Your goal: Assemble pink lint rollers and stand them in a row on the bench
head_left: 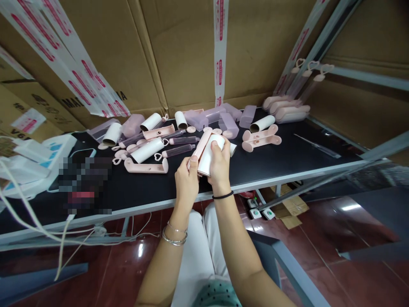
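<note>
My left hand [188,181] is closed on a pink plastic holder [202,147], its thumb pressed along the near end. In my right hand [220,166] is a white cardboard tube [209,155], tilted and lying against the holder. Whether the tube sits inside the holder is hidden by my fingers. Just left of my hands lie purple clear tubes with heart-shaped ends [179,150], a white tube [148,150] and an empty pink holder [146,166]. To the right, pink holders [261,138] lie beside another white tube [262,123].
Purple translucent boxes [228,124] line the back of the black table [265,168]. Assembled pink pieces [286,108] are stacked at the back right, near a thin pointed tool [318,146]. A white power strip [41,166] with cables stands at left. Cardboard [188,55] walls the back.
</note>
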A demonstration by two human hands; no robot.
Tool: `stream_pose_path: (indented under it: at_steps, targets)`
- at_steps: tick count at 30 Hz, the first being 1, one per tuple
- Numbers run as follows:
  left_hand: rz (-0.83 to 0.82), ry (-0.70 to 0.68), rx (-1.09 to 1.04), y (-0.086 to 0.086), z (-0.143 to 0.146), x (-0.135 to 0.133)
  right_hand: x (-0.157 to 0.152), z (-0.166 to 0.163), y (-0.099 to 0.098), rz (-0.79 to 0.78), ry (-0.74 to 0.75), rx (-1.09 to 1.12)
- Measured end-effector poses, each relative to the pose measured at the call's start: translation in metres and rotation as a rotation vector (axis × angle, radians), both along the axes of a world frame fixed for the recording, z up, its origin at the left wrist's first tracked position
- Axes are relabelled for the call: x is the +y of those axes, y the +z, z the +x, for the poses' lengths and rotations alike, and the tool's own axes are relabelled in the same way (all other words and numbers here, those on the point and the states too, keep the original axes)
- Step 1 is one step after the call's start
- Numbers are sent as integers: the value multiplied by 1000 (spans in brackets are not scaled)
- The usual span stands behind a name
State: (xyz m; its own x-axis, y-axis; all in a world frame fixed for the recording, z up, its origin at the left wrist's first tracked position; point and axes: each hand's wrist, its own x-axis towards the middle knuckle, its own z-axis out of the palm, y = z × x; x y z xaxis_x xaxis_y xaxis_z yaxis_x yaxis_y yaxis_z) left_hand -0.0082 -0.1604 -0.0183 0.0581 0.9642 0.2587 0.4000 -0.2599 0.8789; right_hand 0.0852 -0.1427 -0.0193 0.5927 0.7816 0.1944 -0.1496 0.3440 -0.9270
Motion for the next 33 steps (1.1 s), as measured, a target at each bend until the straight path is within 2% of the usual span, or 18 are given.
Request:
stream_pose_path:
  at_steps: [6, 12, 20, 25, 29, 33]
  targets:
    - [41, 53, 50, 2, 3, 1, 5, 2, -5, 15, 2, -83]
    - [33, 79, 84, 5, 5, 2, 9, 4, -12, 39, -58, -241]
    - [8, 69, 126, 7, 6, 4, 5, 1, 5, 29, -108, -156]
    - [137, 80, 71, 3, 6, 8, 3, 2, 11, 62, -64, -227]
    - [33, 35, 45, 0, 4, 7, 3, 3, 7, 71, -59, -180]
    - [12, 19, 65, 1, 2, 2, 5, 3, 2, 77, -116, -266]
